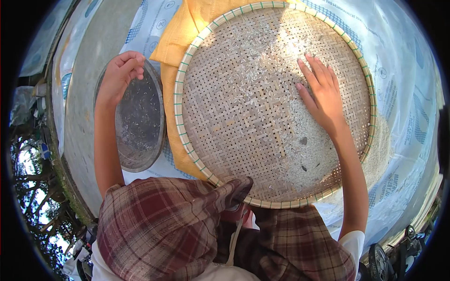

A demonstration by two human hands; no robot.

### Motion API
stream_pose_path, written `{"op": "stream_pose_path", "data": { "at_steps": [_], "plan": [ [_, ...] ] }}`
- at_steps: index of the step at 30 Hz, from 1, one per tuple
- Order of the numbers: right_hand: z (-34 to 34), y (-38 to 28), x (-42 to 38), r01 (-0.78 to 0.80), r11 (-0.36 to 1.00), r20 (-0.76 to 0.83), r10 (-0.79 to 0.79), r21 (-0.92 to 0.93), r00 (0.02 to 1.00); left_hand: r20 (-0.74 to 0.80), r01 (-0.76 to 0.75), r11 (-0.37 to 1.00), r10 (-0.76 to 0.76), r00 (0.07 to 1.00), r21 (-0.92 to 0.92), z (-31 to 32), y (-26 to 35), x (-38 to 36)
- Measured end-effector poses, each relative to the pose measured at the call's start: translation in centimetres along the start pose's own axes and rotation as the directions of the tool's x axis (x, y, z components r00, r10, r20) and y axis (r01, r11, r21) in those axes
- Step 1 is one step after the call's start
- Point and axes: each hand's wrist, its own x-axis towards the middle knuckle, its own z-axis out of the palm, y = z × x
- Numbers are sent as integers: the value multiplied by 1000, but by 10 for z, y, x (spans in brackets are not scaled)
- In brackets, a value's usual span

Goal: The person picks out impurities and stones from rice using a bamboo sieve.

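Fingers of the right hand point(323, 96) lie spread flat on the rice point(253, 89); left hand point(119, 75) fingers pinch together over the metal plate point(138, 122) — sweep lightly, thin layers.

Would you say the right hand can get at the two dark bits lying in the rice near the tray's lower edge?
Probably yes. The right hand lies flat and open on the rice in the woven tray, and the dark bits lie uncovered just below its wrist, with nothing between them.

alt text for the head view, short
Seen from above, a person's right hand lies flat on rice grains in a round woven tray. Their left hand, fingers pinched, hovers over a small metal dish beside it.
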Motion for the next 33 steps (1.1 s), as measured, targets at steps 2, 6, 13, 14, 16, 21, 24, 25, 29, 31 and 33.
{"op": "stream_pose_path", "data": {
  "at_steps": [2,6,13,14,16,21,24,25,29,31,33],
  "plan": [
    [0,0,0,-3,1000,2,3,6,1000,-40,72,997,-72,997,20,-18,-14,-20],
    [1,0,1,-4,1000,5,4,4,1000,-45,322,890,-325,945,324,-38,-48,-31],
    [0,0,0,-19,999,-11,20,27,1000,-125,509,653,-541,832,561,-70,-147,-23],
    [1,0,0,-24,999,-17,25,33,1000,-142,526,665,-542,828,530,-74,-160,-23],
    [1,1,1,-20,999,-21,21,39,1000,-158,543,676,-545,823,497,-78,-170,-25],
    [0,0,1,-17,998,-36,19,58,999,-436,343,713,-58,898,611,-79,-165,-28],
    [-1,0,1,-16,997,-45,19,78,999,-588,194,708,367,721,680,-85,-162,-8],
    [-2,0,1,-23,996,-46,27,90,999,-588,196,708,363,723,679,-78,-148,-5],
    [-2,-1,1,-29,993,-54,35,110,998,-643,129,823,323,694,553,-36,-89,9],
    [-2,0,1,-25,995,-52,31,100,998,-606,91,767,422,674,635,-28,-85,14],
    [-1,0,1,-23,996,-52,28,90,998,-645,179,828,258,719,531,-24,-84,16]
  ]
}}
